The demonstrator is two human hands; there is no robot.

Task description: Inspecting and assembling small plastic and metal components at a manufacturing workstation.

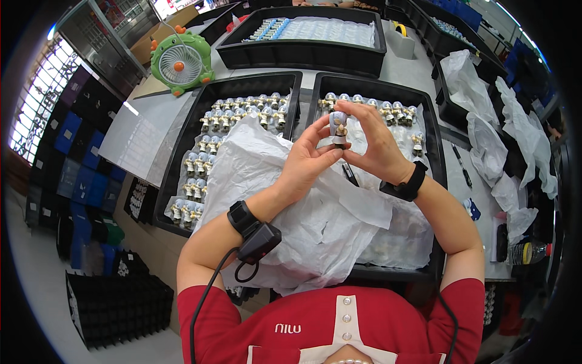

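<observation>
Between both hands I hold up one small figurine point(338, 128), upright, with a pale blue-grey head and a white body on a dark base. The fingers of my left hand point(309, 159) pinch it from the left and below. My right hand point(377, 142) grips its top and right side with thumb and fingertips. Beneath my hands lies the right black tray point(441, 182), with rows of similar figurines point(397, 113) at its far end. A black pen-like tool point(350, 175) rests on the paper there. Crumpled white tissue paper point(273, 212) spreads across both trays under my left forearm.
The left black tray point(159, 209) holds many more figurines. Behind stands another black tray point(297, 59) with blue and white rows. A green fan point(180, 60) sits back left. On the right are a pen point(462, 165), loose paper point(485, 142) and a bottle point(530, 253).
</observation>
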